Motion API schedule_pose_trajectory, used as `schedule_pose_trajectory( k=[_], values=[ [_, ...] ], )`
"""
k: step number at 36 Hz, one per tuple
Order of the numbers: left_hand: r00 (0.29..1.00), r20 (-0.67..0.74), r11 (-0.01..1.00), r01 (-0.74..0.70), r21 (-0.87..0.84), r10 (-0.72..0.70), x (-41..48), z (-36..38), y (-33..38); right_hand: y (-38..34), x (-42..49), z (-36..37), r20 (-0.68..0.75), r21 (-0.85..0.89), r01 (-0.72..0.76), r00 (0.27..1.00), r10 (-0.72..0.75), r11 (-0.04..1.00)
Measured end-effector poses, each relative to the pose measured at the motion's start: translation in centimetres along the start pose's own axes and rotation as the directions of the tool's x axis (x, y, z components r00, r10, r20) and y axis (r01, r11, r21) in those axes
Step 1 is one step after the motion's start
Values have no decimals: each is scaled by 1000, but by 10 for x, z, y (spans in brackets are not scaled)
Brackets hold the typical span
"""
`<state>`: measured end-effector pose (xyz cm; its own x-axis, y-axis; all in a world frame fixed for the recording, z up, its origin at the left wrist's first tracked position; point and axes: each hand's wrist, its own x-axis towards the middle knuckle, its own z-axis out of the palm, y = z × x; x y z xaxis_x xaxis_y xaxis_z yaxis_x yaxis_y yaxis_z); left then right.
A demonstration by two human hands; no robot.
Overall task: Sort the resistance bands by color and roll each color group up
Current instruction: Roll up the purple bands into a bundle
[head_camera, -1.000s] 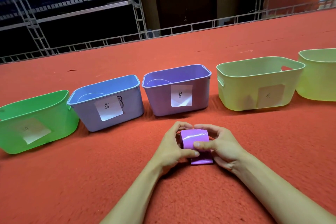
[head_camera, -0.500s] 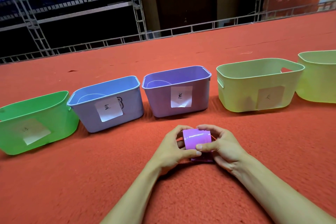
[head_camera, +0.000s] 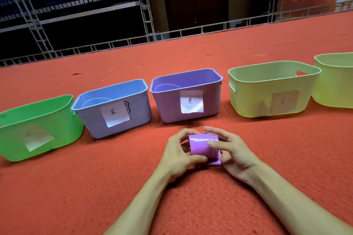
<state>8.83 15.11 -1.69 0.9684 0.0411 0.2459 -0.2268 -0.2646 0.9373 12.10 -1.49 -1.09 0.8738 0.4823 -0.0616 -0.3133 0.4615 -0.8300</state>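
Observation:
A purple resistance band [head_camera: 202,147], mostly wound into a roll, sits between my two hands on the red carpet, a short flat tail still lying on the carpet under it. My left hand [head_camera: 176,155] grips the roll's left end, thumb across its front. My right hand [head_camera: 232,150] holds the right end, index finger laid over the top. Straight ahead stands the purple bin [head_camera: 206,105] with a white label.
A row of labelled bins lines the carpet: green bin [head_camera: 63,126] far left, blue bin [head_camera: 137,108], the purple one, pale yellow-green bin [head_camera: 252,101], and another pale green bin [head_camera: 336,89] at the right edge. A metal railing [head_camera: 118,43] borders the carpet's far edge.
The loose tail of the purple band has got shorter as the roll was wound toward me; both hands keep their hold in about the same place.

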Motion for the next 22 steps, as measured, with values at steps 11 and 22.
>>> schedule_pose_trajectory(
  k=[11, 22],
  values=[
    [993, -42, 993, -107, 53, 109, -1, 2, 0, 1, -3, 5, -61, -180, 72, 995, -85, 981],
    [993, 12, 992, -120, 50, 120, -1, 0, 0, -4, -6, 0, -57, -266, 64, 995, -82, 962]
  ],
)
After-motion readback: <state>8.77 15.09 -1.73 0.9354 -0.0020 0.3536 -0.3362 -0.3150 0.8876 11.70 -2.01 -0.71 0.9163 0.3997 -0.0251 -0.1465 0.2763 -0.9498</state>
